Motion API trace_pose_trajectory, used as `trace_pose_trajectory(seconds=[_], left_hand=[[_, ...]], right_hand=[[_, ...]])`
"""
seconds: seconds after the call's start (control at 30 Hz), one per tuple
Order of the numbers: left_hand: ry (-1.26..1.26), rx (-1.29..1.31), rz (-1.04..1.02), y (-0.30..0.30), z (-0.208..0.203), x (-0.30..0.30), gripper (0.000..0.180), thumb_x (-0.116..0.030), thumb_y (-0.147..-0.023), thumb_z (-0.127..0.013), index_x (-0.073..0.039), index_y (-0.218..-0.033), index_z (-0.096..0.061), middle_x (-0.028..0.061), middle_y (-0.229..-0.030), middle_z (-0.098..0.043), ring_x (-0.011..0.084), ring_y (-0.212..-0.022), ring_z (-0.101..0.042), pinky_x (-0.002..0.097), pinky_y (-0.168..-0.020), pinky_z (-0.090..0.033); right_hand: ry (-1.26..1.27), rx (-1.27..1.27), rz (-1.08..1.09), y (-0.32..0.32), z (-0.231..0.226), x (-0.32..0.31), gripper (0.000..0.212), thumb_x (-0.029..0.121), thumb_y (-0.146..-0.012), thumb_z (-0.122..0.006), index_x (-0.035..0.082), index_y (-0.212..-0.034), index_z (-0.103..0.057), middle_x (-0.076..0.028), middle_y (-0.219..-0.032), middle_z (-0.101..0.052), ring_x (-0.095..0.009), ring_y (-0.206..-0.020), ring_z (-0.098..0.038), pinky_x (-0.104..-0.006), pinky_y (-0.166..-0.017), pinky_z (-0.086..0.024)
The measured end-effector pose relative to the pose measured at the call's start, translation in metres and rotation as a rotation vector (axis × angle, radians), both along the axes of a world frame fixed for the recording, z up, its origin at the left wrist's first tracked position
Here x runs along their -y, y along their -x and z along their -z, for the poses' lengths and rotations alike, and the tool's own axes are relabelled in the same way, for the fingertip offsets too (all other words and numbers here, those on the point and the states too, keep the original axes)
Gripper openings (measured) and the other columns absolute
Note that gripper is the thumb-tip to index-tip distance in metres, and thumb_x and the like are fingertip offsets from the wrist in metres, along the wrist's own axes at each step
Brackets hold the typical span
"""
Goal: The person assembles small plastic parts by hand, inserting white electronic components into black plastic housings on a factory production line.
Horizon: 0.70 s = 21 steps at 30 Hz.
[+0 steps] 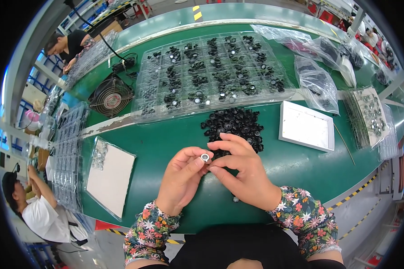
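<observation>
A green bench point(300, 172) fills most of the view, with a co-worker in white point(42, 217) beyond its left end and another in black point(72, 44) at the far left. The big clear tray point(143, 85) lies across the far middle, most compartments holding clumps of black parts; a further set of trays point(69, 152) covers the left edge. Plastic bags point(316, 83) crowd the far right, and nearer the right edge lies a card point(370, 112) bearing small pieces. A pale board point(110, 179) lies left of the hands, a black fan point(112, 96) just left of the tray, and a shallow white box point(306, 127) right of the pile point(233, 121) of black parts. That pile sits directly beyond the hands, the right fingers covering its near edge. The left hand point(182, 177) pinches a ring point(204, 157) between thumb and forefinger, above the bench; the right hand point(244, 172) curls beside it, fingertips close together, though whether they grip anything I cannot tell. A thin stick point(344, 143) lies beyond the box, and one loose part point(235, 199) sits by the right hand's heel, partly hidden.
</observation>
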<state>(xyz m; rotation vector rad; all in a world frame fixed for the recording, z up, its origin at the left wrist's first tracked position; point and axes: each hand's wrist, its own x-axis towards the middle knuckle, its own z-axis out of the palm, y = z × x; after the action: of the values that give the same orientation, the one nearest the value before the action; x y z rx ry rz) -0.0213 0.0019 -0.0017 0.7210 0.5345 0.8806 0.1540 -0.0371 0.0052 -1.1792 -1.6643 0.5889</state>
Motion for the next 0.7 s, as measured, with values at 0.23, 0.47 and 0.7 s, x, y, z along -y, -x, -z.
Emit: trace_pose_trajectory(seconds=[0.23,0.47,0.7], left_hand=[[0.035,0.122,-0.068,0.0024,-0.0037,-0.0039,0.014,-0.012,-0.094,-0.058,-0.007,-0.108,-0.058,0.0057,-0.110,-0.063,0.0176,-0.107,-0.059,0.0305,-0.089,-0.047],[0.079,0.237,-0.048,0.0056,-0.0026,-0.0061,0.015,-0.015,-0.097,-0.055,-0.010,-0.111,-0.055,0.0054,-0.113,-0.062,0.0199,-0.110,-0.058,0.0332,-0.096,-0.045],[0.070,0.255,-0.061,0.0068,0.0012,-0.0100,0.016,-0.015,-0.097,-0.054,-0.012,-0.113,-0.054,0.0049,-0.114,-0.062,0.0196,-0.110,-0.058,0.0336,-0.096,-0.046]], right_hand=[[-0.017,0.110,-0.021,-0.0008,-0.0017,0.0015,0.005,0.010,-0.078,-0.070,0.008,-0.082,-0.070,-0.007,-0.117,-0.062,-0.034,-0.122,-0.049,-0.0463,-0.098,-0.039],[-0.027,0.157,-0.031,-0.0018,-0.0050,0.0021,0.005,0.010,-0.077,-0.071,0.009,-0.081,-0.070,-0.006,-0.115,-0.062,-0.034,-0.122,-0.049,-0.0465,-0.097,-0.039],[-0.064,0.215,-0.048,-0.0057,-0.0064,0.0009,0.006,0.011,-0.076,-0.072,0.009,-0.081,-0.071,-0.006,-0.114,-0.062,-0.034,-0.120,-0.050,-0.0466,-0.097,-0.039]])
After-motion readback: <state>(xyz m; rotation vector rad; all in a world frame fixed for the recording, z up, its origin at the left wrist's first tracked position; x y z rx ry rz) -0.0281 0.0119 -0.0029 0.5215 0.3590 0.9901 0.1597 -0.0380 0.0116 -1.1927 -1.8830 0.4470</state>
